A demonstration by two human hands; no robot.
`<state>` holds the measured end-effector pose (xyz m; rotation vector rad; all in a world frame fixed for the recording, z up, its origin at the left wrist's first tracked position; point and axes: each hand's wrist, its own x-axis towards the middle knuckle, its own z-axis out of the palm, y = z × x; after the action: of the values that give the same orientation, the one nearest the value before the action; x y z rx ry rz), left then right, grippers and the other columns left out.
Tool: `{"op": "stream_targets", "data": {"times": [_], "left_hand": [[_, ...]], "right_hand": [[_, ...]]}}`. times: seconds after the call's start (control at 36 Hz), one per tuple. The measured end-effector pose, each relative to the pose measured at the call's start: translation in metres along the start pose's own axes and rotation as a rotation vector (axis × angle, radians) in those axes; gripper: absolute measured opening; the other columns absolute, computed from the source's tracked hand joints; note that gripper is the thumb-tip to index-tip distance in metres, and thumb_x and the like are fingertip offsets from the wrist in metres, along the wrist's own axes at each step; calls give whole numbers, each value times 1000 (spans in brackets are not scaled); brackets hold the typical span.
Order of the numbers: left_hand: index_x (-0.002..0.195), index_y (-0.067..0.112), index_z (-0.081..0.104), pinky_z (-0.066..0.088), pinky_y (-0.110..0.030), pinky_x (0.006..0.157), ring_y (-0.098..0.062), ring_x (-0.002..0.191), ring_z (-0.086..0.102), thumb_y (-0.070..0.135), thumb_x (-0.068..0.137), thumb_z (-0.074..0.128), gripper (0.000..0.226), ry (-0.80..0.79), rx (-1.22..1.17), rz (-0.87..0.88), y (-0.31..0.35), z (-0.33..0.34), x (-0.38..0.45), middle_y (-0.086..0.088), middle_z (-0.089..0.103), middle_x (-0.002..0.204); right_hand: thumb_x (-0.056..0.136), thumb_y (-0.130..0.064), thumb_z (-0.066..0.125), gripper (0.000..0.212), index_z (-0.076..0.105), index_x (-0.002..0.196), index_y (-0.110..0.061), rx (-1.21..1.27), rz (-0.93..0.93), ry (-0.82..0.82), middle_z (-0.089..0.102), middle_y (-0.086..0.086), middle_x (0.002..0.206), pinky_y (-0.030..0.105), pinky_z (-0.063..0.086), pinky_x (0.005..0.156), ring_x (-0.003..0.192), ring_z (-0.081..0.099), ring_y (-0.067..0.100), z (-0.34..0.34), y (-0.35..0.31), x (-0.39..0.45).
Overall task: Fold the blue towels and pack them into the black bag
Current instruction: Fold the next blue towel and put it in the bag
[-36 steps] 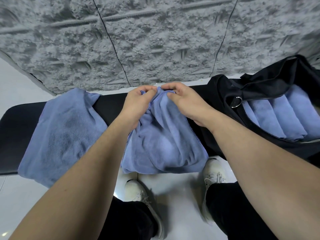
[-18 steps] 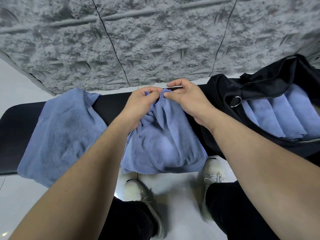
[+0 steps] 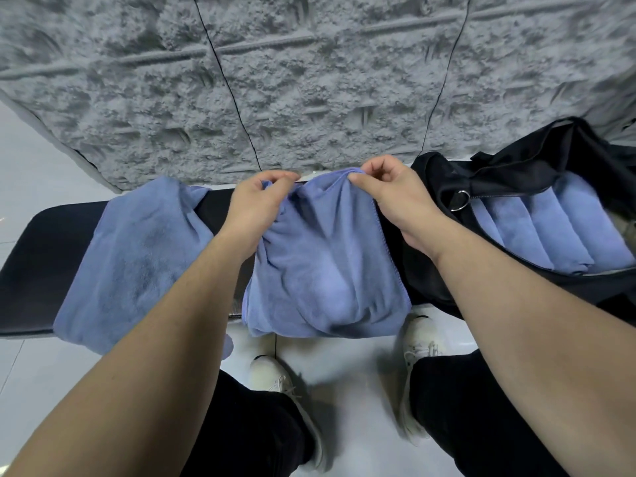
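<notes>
**Now both hands share the towel's far edge**

Largest first: the worktop [image 3: 41,256] runs left to right across the middle of the frame, with the black bag [image 3: 516,173] at its right end, mouth open, and several folded blue towels [image 3: 568,225] lying side by side inside. A loose towel [image 3: 137,256] is draped over the worktop at centre left.

Your working towel [image 3: 323,270] lies at frame centre, hanging from the grip toward you and over the near edge; its long axis runs from the wall side down toward your feet. Your left hand [image 3: 254,208] pinches the far edge at its left corner, fingers clamped on cloth. Your right hand [image 3: 395,197] pinches the same edge at its right corner, and it is the hand nearer the bag.

Against the frame half a second back, your hands have drawn apart along that edge, where they were nearly touching, and the cloth between them has spread wider.
</notes>
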<state>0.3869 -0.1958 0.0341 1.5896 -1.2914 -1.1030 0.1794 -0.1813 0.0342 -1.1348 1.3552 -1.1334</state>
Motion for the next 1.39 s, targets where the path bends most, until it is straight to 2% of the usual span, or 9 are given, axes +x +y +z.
{"op": "stream_targets", "data": {"times": [0.22,0.36,0.5,0.61,0.72,0.86,1.0,1.14,1.39], "left_hand": [[81,35,74,47,-35,72,-20,77,54,58,91,59,29,162,-34,-15,0,-41,-24,-7,59,75],[94,12,74,49,-51,101,-22,103,67,67,89,53,58,180,-33,-67,6,-69,-43,-3,74,103],[93,37,75,37,-59,110,-31,128,52,93,62,53,67,51,11,-115,13,-100,-71,-6,61,132],[106,25,68,44,-36,104,-15,112,59,45,79,70,34,-71,-69,-95,21,-114,-85,-3,62,127],[101,13,61,48,-30,84,-19,87,62,8,79,56,23,-134,-203,-88,31,-115,-98,-12,63,102],[86,31,71,40,-42,83,-24,90,52,37,90,60,12,-58,22,-52,31,-130,-108,-9,62,97],[103,24,67,47,-24,74,-15,83,58,16,97,63,11,-72,72,25,36,-132,-119,-5,64,95],[113,18,72,52,-29,90,-12,99,67,20,86,75,26,-161,185,-35,40,-146,-121,3,73,103],[82,13,62,33,-22,45,-10,47,44,25,90,71,17,0,106,-13,66,-152,-108,7,55,54]], "right_hand": [[96,-26,63,18,51,83,-28,-56,-44,69,51,-6,73,27,32,61,65,39,9,-23,-8,-26],[97,-25,62,8,61,89,-27,-35,-83,43,63,-16,77,21,42,76,73,55,0,-34,-12,-43],[98,-19,60,14,66,87,-25,-25,-97,43,67,-15,83,15,44,78,75,58,-6,-42,-15,-63],[98,-22,61,14,66,85,-27,-54,-104,79,66,-20,86,17,43,79,77,57,-8,-43,-18,-76],[98,-29,59,13,65,87,-30,-128,-132,126,65,-18,89,20,42,81,82,55,-2,-46,-23,-87],[99,-24,58,12,62,88,-28,-218,-196,128,64,-15,87,12,40,73,79,54,0,-50,-32,-102],[100,-26,55,16,63,100,-11,-360,-258,124,59,8,77,16,34,57,71,46,12,-56,-39,-110],[100,-29,55,13,64,96,-21,-421,-259,144,59,4,72,14,34,55,62,44,5,-62,-51,-105],[96,-36,60,10,64,87,-32,-354,-193,99,60,-9,72,22,38,63,61,51,2,-66,-82,-86]]}}
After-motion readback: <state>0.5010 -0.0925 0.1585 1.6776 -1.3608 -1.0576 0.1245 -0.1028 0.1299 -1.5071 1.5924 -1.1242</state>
